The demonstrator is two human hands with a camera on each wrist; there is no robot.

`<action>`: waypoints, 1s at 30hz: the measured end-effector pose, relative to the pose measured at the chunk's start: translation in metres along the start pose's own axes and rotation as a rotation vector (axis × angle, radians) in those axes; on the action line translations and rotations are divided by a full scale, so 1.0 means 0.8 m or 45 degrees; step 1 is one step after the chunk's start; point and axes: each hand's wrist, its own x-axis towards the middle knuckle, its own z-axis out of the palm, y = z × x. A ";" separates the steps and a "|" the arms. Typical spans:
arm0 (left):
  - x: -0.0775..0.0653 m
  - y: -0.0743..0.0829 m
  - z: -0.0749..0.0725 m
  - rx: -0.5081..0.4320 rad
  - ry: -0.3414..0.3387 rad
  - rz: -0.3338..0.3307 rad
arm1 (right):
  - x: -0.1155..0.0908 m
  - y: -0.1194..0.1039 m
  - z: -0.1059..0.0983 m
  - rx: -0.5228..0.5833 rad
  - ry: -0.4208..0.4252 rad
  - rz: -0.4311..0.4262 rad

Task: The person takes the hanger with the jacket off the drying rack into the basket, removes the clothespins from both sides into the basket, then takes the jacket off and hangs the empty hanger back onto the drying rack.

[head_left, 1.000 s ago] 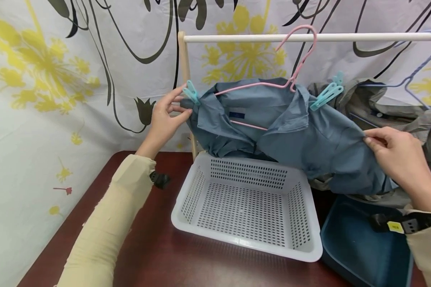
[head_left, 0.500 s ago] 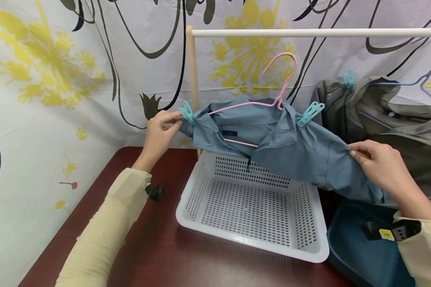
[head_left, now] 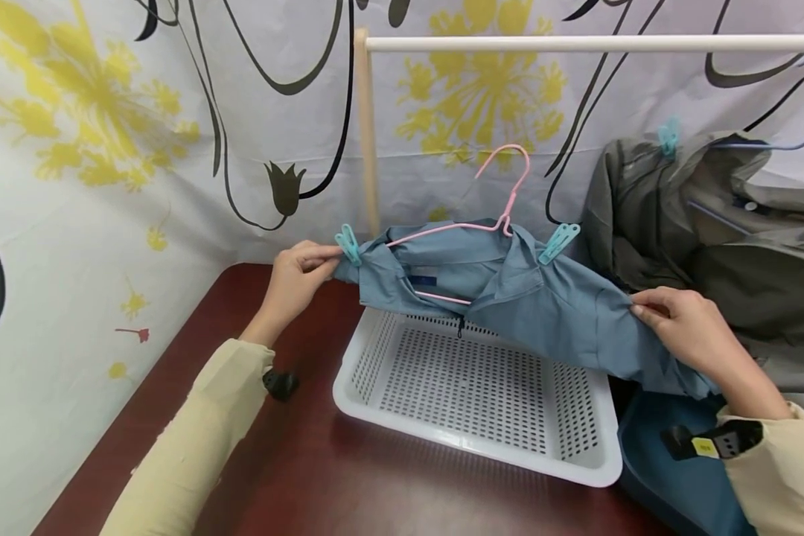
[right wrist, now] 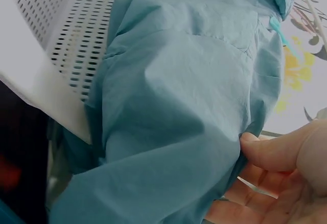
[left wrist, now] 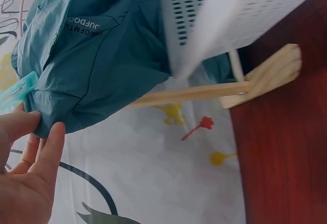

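A blue jacket (head_left: 549,313) hangs on a pink hanger (head_left: 509,201), whose hook is off the rail. Two turquoise clothespins (head_left: 559,244) are clipped at its shoulders. My left hand (head_left: 292,286) pinches the jacket by the left shoulder, right beside a clothespin; in the left wrist view, thumb and fingers (left wrist: 48,152) hold the cloth edge and dark lettering shows on the jacket. Farther right, my right hand (head_left: 690,327) pinches the upper edge of the other sleeve. The jacket's lower part drops behind the basket and is hidden in the head view.
Below the jacket stands a white perforated basket (head_left: 469,443) on the dark red table (head_left: 295,476). A dark blue bin (head_left: 677,484) is at its right. The white rail (head_left: 576,43) spans the back, and a grey jacket (head_left: 730,275) hangs at the right.
The blue jacket with its hanger has come down from rail height toward the basket, the hook now well below the rail. Both hands have moved down with it, still gripping the cloth.
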 end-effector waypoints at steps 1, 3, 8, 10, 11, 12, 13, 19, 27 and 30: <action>-0.002 -0.001 0.000 0.003 -0.010 -0.012 | 0.000 0.000 0.002 0.006 -0.010 -0.001; -0.005 -0.004 0.000 0.001 -0.032 -0.046 | 0.000 0.000 0.007 0.004 -0.026 -0.002; -0.006 -0.047 0.002 0.031 -0.090 -0.108 | 0.000 0.000 0.015 0.006 -0.098 -0.003; -0.006 -0.065 0.004 0.066 -0.122 -0.126 | -0.001 0.001 0.018 0.009 -0.137 0.002; -0.008 -0.066 0.004 0.086 -0.140 -0.137 | -0.002 0.000 0.019 0.008 -0.157 0.007; -0.009 -0.068 0.004 0.103 -0.157 -0.146 | -0.002 0.000 0.020 0.006 -0.175 0.010; -0.010 -0.070 0.004 0.111 -0.177 -0.158 | -0.002 0.000 0.022 0.007 -0.195 0.018; -0.019 -0.080 0.006 0.108 -0.266 -0.229 | -0.005 0.003 0.030 -0.011 -0.254 0.021; -0.032 -0.093 0.005 0.071 -0.397 -0.302 | -0.006 0.007 0.036 -0.013 -0.356 -0.023; -0.035 -0.096 0.006 0.060 -0.424 -0.308 | -0.005 0.010 0.038 0.021 -0.399 -0.026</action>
